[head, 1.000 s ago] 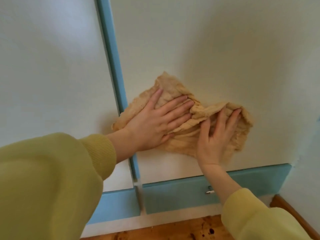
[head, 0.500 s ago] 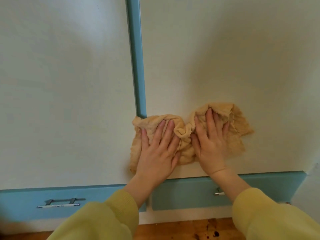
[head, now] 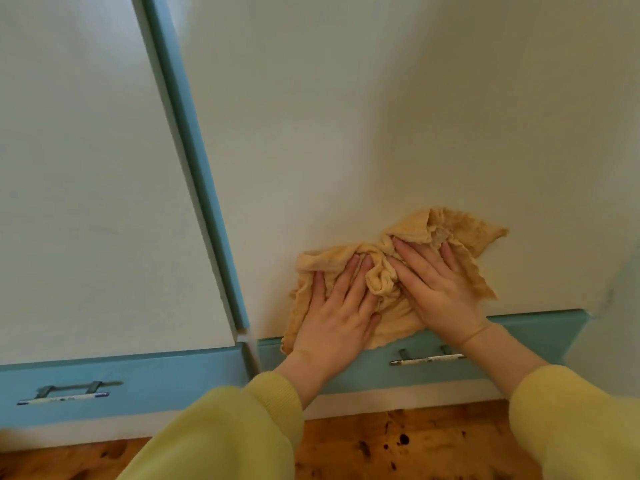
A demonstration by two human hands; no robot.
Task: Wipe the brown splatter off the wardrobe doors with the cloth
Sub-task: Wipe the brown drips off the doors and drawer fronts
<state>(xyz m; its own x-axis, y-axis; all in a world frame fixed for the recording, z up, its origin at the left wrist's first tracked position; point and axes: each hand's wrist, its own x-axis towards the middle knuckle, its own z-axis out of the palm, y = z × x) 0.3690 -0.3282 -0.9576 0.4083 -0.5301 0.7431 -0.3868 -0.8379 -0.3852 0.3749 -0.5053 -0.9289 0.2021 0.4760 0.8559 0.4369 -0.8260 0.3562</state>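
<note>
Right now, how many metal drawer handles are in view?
2. One silver metal bar handle on the left blue drawer front; a second bar handle on the right blue drawer front, below the crumpled tan cloth and right hand. Others may lie outside the frame.

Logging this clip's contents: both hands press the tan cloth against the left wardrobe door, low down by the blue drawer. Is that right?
Not quite. The head view shows the left hand and right hand pressing the cloth against the right door, right of the blue strip, not the left door. The rest holds: low down by the blue drawer.
</note>
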